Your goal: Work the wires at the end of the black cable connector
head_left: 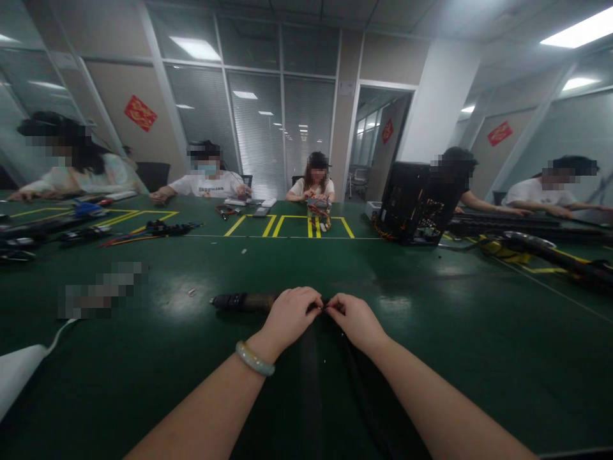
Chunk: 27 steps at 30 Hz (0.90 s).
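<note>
My left hand (294, 313), with a pale green bangle (254, 359) on its wrist, is closed in a pinch. Fingertip to fingertip with it, my right hand (357, 319) pinches too. Between them is something small and dark, too small to make out. Behind my left hand lies a dark cylindrical tool (245, 302) with a pointed metal tip, like an electric screwdriver; my hand hides its right end. A black cable (357, 377) runs from below my right hand towards the front of the green table (215, 383).
A black computer case (412, 203) stands at the back right. Bundled cables (163, 229) lie at the left, more black cable (550, 252) at the right. Several people sit around the table's far side. A white object (19, 377) with a cord is at the left edge.
</note>
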Each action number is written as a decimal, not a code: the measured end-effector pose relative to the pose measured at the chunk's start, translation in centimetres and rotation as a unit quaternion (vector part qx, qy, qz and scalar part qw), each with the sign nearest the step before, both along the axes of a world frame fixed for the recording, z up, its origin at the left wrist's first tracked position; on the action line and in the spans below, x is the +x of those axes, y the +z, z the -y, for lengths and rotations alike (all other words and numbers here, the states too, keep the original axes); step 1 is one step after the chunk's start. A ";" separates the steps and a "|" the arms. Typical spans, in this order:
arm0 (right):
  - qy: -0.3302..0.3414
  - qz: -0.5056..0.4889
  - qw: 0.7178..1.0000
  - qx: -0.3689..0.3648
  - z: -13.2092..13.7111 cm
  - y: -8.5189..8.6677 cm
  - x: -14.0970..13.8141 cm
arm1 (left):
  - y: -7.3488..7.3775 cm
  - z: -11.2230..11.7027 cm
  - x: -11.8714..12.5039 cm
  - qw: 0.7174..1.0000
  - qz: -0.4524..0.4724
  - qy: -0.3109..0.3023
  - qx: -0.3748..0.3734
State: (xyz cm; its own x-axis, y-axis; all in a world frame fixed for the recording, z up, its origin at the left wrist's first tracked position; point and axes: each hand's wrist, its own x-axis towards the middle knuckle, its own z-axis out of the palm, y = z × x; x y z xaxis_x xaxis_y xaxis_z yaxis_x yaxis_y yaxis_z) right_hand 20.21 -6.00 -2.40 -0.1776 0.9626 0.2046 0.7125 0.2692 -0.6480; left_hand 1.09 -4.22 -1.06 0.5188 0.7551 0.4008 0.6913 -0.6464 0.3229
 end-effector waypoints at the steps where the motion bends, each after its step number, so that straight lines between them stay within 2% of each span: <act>1: -0.004 0.009 1.000 0.004 0.0 0.0 -0.1 | 0.0 0.0 0.0 1.000 -0.001 -0.001 0.001; 7: -0.024 0.027 0.999 -0.007 -0.4 0.6 -0.9 | 0.0 0.0 0.1 1.000 -0.009 0.002 0.001; 12: -0.002 0.186 0.982 -0.013 -1.2 2.4 -2.2 | 0.1 -0.1 -0.1 1.000 -0.014 0.005 -0.001; 17: -0.003 0.287 0.958 -0.014 -1.7 3.6 -4.0 | 0.5 0.1 -0.4 1.000 -0.018 -0.001 0.001; 22: -0.010 0.353 0.935 0.025 -1.1 3.7 -5.1 | 0.7 0.5 -0.5 1.000 -0.003 -0.018 0.014; 27: 0.014 0.380 0.921 0.086 -0.4 3.3 -4.3 | 1.0 0.7 -0.4 0.999 0.031 -0.006 0.022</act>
